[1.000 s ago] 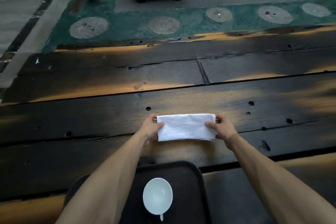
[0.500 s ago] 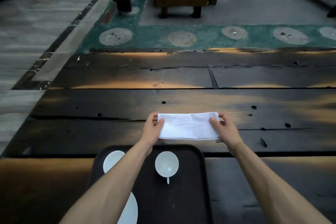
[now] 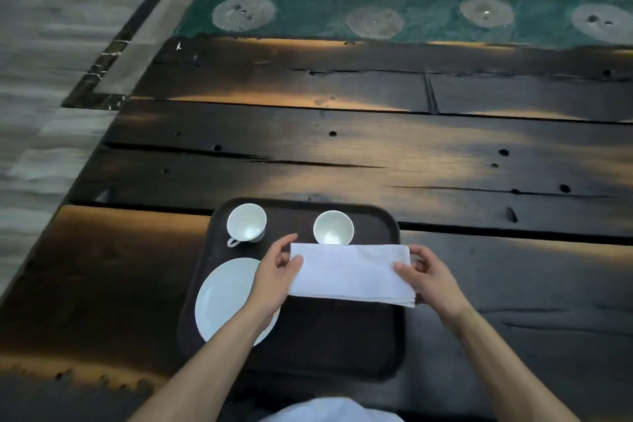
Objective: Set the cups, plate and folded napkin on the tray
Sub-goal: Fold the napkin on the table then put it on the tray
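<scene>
Dark tray [image 3: 363,349]: near right part bare under my napkin [image 3: 349,272], open for setting down. Near left taken by white plate [image 3: 226,298], my left forearm across it. Far edge blocked by two cups: handled cup [image 3: 246,224] far left, second cup [image 3: 333,227] far centre, touching the napkin's far edge in view. Narrow gap between cups. Plank table [image 3: 479,161] beyond and right of tray lies bare.

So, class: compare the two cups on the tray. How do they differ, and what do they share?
The left cup shows its handle at its near left; the right cup shows none. The napkin overlaps the right cup's near rim; the left cup is unobstructed. Both are white, upright and look empty on the tray.
</scene>
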`<move>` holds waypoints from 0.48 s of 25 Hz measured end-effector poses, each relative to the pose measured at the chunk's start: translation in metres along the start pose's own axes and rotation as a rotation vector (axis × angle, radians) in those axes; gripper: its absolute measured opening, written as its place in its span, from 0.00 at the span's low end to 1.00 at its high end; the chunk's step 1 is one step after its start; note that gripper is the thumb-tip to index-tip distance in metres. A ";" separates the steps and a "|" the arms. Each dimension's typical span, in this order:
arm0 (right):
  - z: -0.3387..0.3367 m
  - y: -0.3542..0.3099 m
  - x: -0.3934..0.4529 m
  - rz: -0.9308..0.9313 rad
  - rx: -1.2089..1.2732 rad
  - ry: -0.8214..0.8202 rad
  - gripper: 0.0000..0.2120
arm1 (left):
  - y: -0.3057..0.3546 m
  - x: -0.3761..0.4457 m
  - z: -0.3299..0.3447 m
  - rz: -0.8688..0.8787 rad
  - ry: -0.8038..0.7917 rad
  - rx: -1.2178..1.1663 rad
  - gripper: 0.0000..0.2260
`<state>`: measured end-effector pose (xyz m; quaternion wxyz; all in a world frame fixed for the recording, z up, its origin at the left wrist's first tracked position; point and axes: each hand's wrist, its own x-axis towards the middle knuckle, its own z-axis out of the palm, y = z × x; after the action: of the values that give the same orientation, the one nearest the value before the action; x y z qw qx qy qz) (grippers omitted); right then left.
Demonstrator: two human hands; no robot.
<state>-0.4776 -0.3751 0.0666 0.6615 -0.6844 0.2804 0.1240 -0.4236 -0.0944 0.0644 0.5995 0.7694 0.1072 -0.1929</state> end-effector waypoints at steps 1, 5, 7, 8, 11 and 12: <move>0.002 0.012 -0.003 0.021 -0.032 -0.008 0.11 | -0.010 -0.005 -0.002 -0.013 0.000 0.033 0.16; 0.009 0.052 -0.010 0.123 -0.123 0.011 0.12 | -0.041 -0.014 -0.007 -0.113 -0.054 0.182 0.20; 0.014 0.068 -0.013 0.144 -0.257 0.050 0.12 | -0.054 -0.015 -0.007 -0.150 -0.083 0.271 0.22; 0.016 0.073 -0.015 0.144 -0.350 0.074 0.12 | -0.059 -0.015 -0.006 -0.158 -0.094 0.309 0.23; 0.024 0.081 -0.019 0.132 -0.573 0.114 0.13 | -0.069 -0.014 -0.001 -0.180 -0.109 0.412 0.23; 0.026 0.081 -0.019 0.122 -0.623 0.128 0.13 | -0.072 -0.013 0.000 -0.184 -0.107 0.436 0.23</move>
<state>-0.5325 -0.3428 0.0069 0.3927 -0.8423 0.3105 0.2000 -0.4641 -0.0753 0.0069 0.4042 0.8562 0.1006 -0.3057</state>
